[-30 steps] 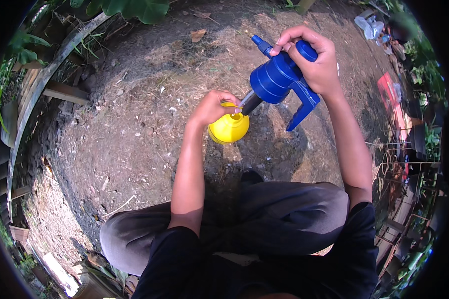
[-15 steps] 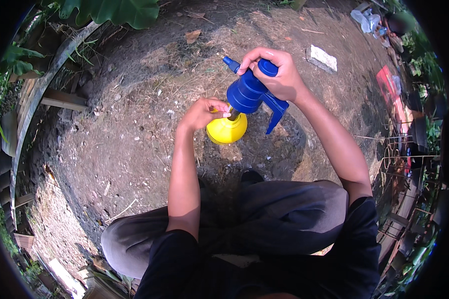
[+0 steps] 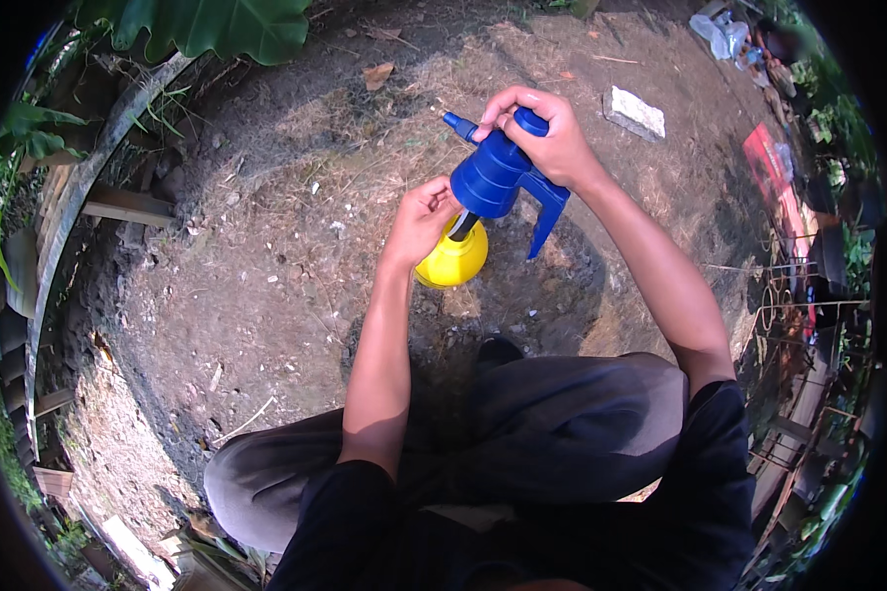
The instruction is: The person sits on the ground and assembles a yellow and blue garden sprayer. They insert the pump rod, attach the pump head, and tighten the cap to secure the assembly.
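My right hand [image 3: 552,143] grips the blue sprayer head [image 3: 488,177] round its top, by the round pump knob [image 3: 531,121]. The head is tilted, its nozzle [image 3: 456,124] pointing to the far left and its trigger lever [image 3: 546,219] hanging on the right. From its underside a dark tube [image 3: 464,226] runs down to the mouth of a round yellow sprayer bottle [image 3: 453,258] on the ground. My left hand [image 3: 424,222] is closed, fingers curled, beside the tube and against the head's lower left edge. What its fingertips hold, if anything, is hidden.
Bare soil with dry grass [image 3: 296,236] lies all round. A pale block [image 3: 635,113] rests at the far right, near plastic litter [image 3: 721,37]. Wooden boards [image 3: 128,202] line the left side; bent metal rods [image 3: 798,305] stand along the right. A large leaf [image 3: 217,25] overhangs the far left.
The blue head has risen slightly off the bottle, showing more of the dark tube. My left hand has moved up and right, from the bottle's mouth to the head's lower edge.
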A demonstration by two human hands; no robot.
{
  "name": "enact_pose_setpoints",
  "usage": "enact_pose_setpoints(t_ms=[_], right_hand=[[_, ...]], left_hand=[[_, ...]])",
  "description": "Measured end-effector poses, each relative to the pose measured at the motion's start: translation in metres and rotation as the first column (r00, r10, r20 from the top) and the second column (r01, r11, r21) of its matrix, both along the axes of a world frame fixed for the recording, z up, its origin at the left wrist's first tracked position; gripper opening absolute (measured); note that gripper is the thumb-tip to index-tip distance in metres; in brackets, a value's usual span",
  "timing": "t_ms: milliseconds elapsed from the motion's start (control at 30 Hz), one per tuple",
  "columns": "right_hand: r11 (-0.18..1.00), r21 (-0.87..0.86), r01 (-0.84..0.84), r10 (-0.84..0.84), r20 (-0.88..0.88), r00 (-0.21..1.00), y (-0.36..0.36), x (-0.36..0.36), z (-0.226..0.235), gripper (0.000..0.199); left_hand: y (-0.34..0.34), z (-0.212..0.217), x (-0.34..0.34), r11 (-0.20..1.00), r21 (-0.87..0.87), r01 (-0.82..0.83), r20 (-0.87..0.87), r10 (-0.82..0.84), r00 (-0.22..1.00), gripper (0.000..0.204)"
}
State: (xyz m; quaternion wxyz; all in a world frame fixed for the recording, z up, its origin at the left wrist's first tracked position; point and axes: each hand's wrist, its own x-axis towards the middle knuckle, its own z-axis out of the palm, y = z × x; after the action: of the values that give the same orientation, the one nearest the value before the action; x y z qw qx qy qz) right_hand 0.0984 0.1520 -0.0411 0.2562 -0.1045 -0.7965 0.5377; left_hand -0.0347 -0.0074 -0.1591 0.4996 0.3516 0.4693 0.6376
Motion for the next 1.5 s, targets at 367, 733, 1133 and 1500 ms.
enact_pose_setpoints(t_ms=[367, 733, 1133, 1500], right_hand=[[0.981, -0.192, -0.018, 0.013, -0.025, 1.0, 0.008, -0.003, -0.011, 0.005], [0.965, -0.261, -0.012, 0.007, -0.019, 1.0, -0.008, 0.004, -0.016, 0.01], [0.929, 0.315, 0.197, -0.239, 0.103, 0.965, -0.067, 0.0, -0.07, 0.01], [0.891, 0.012, -0.454, 0.393, 0.479, 0.785, -0.017, 0.01, -0.039, 0.053]], left_hand=[[0.004, -0.006, 0.013, 0.995, -0.025, -0.098, -0.132, 0.094, 0.987, 0.015], [0.003, -0.02, 0.009, 0.989, -0.023, -0.146, 0.018, 0.147, 0.989, 0.015], [-0.022, -0.002, -0.047, 0.948, -0.066, 0.311, -0.032, -0.313, 0.949, 0.081], [-0.018, 0.005, 0.008, 0.963, -0.199, 0.179, -0.198, -0.219, 0.955, 0.099]])
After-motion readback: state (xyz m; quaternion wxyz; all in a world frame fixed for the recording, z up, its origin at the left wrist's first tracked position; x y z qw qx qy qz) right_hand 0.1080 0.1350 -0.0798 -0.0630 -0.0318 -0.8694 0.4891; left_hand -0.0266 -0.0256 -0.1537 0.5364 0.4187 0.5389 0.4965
